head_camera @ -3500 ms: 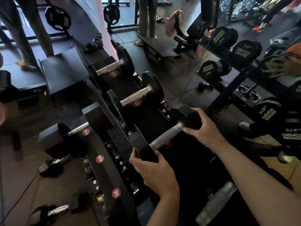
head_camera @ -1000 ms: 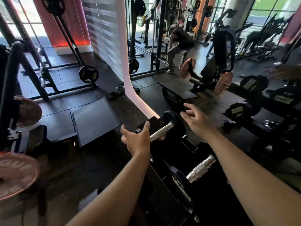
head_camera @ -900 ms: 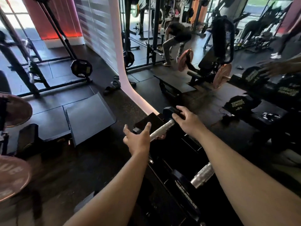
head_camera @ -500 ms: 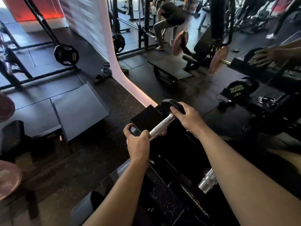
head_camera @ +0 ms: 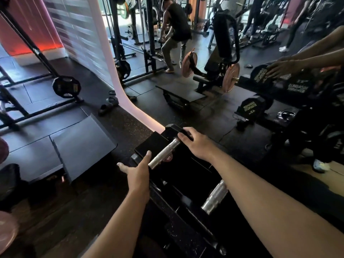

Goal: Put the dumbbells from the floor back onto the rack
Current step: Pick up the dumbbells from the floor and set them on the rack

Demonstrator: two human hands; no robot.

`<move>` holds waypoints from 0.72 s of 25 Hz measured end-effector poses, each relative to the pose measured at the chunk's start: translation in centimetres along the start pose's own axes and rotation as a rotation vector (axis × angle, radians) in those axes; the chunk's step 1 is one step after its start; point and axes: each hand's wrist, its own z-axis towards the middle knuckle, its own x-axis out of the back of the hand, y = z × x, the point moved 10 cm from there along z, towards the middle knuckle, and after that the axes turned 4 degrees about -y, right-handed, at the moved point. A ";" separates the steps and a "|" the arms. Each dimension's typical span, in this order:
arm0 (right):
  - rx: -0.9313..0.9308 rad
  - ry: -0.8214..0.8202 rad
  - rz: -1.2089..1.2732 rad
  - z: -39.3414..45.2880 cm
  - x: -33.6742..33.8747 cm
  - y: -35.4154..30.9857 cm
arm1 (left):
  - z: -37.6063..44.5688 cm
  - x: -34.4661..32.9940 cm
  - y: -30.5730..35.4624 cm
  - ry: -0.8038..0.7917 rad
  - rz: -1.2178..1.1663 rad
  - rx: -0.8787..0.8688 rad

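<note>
Gym rack (head_camera: 186, 175) | dumbbell (head_camera: 163, 153) axis near-left to far-right | right hand (head_camera: 195, 144) fingers on far head | left hand (head_camera: 137, 174) fingers apart

Your dumbbell (head_camera: 165, 151) has a bright, knurled metal handle and matt black heads; the rack (head_camera: 188, 175) is matt black, the floor (head_camera: 130, 123) speckled rubber.

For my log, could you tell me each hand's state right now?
Left hand: open, beside the dumbbell.
Right hand: resting on the dumbbell's far head.
</note>
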 end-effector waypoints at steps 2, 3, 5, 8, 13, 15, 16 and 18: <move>0.049 0.043 -0.006 -2.4 2.0 0.1 | -5.8 -0.1 1.1 0.023 0.013 -0.060; 0.059 0.066 -0.011 -3.5 3.2 0.5 | -7.7 -0.4 0.6 0.026 -0.010 -0.079; 0.069 0.122 -0.020 -5.5 5.5 1.7 | -10.2 -1.7 -1.6 -0.002 -0.015 -0.075; 0.026 0.187 -0.032 -8.3 8.3 4.0 | -12.7 -4.7 -5.0 -0.099 0.000 -0.081; -0.074 0.207 -0.109 -11.7 8.0 8.2 | -14.4 -7.1 -8.5 -0.158 0.126 -0.094; -0.099 0.218 -0.106 -12.5 7.0 9.4 | -14.5 -7.3 -8.9 -0.147 0.164 -0.100; -0.103 0.235 -0.099 -12.8 6.7 9.5 | -14.5 -7.3 -9.0 -0.144 0.167 -0.097; -0.111 0.263 -0.056 -12.6 6.9 9.6 | -14.7 -7.4 -9.4 -0.135 0.172 -0.086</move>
